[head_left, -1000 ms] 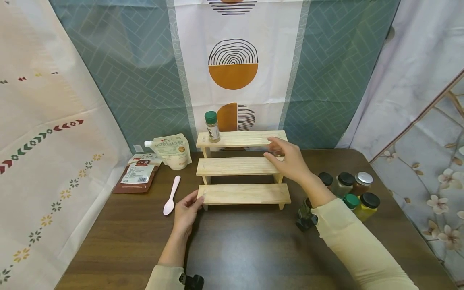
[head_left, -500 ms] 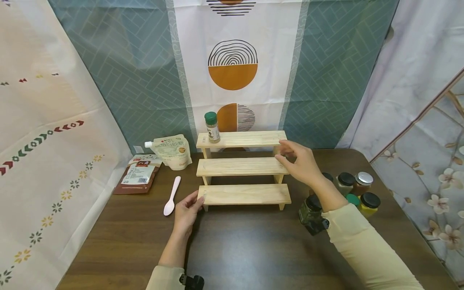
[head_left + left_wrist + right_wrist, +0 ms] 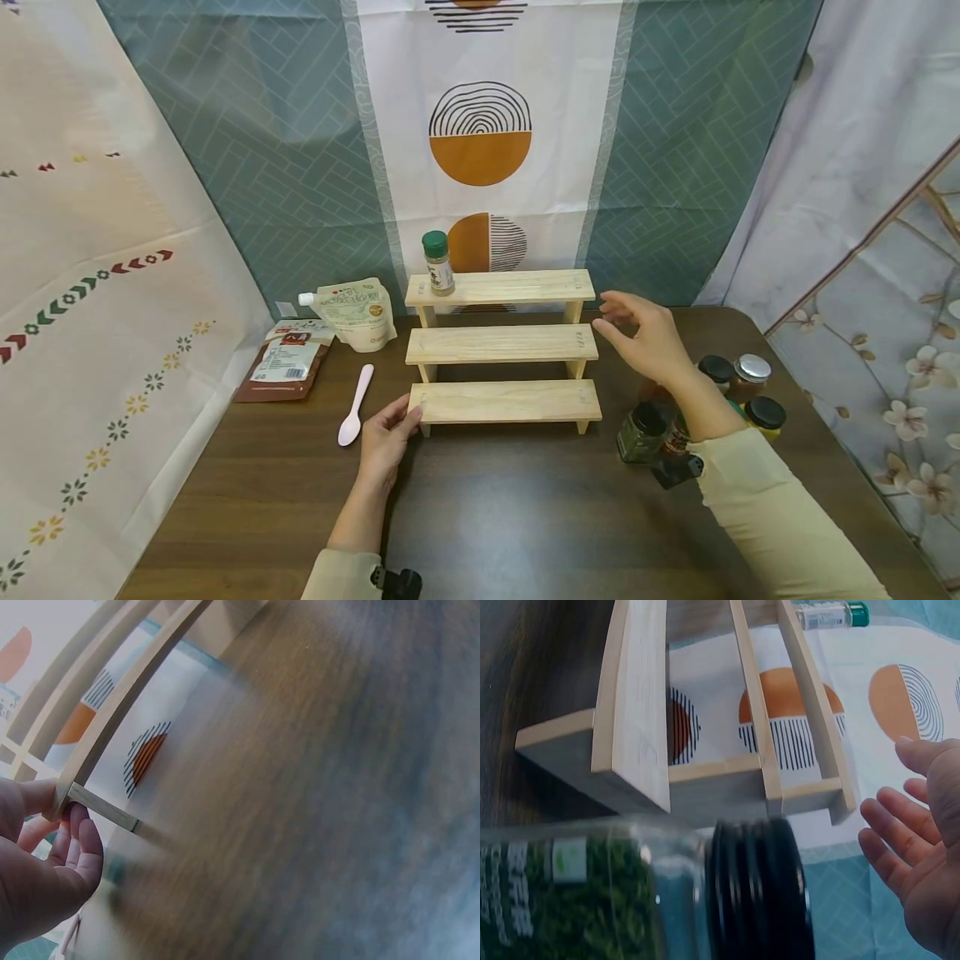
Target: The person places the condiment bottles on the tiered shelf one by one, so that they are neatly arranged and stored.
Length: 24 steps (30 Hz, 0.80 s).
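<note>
The left hand (image 3: 386,442) pinches the bottom shelf (image 3: 504,402) of the wooden rack (image 3: 501,343) at its left end; the right hand (image 3: 647,337), released, hovers beside the rack.

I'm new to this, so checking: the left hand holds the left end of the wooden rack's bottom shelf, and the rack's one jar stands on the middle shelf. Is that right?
Not quite: the jar stands on the top shelf, as the head view shows. The left hand does hold the left end of the bottom shelf.
</note>
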Each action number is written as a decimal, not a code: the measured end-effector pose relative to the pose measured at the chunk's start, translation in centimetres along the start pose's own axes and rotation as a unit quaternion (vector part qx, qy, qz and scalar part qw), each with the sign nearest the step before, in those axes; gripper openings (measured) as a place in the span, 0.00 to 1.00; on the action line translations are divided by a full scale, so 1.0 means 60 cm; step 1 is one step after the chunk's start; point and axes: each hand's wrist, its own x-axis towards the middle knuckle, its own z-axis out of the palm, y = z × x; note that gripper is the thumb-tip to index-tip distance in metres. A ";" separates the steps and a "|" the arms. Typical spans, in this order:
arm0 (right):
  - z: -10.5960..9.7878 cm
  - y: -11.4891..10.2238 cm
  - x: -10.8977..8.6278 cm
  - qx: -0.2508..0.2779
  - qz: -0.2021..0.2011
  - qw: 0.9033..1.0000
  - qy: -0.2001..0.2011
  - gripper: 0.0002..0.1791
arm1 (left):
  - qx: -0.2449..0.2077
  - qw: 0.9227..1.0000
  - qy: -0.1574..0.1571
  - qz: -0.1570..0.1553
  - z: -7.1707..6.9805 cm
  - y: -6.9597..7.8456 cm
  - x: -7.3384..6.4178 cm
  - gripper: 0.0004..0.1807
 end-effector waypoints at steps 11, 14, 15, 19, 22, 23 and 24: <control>-0.027 0.019 -0.015 -0.010 0.018 1.000 -0.006 0.22 | 0.008 1.000 0.003 -0.003 0.002 -0.003 0.002 0.21; -0.036 0.023 -0.020 -0.015 0.020 1.000 -0.003 0.22 | 0.008 1.000 0.003 -0.004 0.002 -0.004 0.002 0.21; -0.039 0.024 -0.021 -0.018 0.023 1.000 -0.002 0.22 | 0.007 1.000 0.002 -0.002 0.002 -0.005 0.002 0.21; -0.051 0.031 -0.027 -0.033 0.028 0.999 0.001 0.21 | 0.005 1.000 0.003 -0.004 0.002 -0.006 0.003 0.20; -0.059 0.037 -0.031 -0.040 0.025 0.999 0.004 0.20 | 0.006 1.000 0.005 -0.003 0.001 -0.006 0.004 0.20; -0.061 0.039 -0.032 -0.042 0.024 0.999 0.005 0.20 | 0.005 1.000 0.005 -0.002 0.001 -0.006 0.004 0.20; -0.062 0.041 -0.033 -0.043 0.025 0.999 0.005 0.20 | 0.004 1.000 0.006 -0.002 0.002 -0.006 0.004 0.20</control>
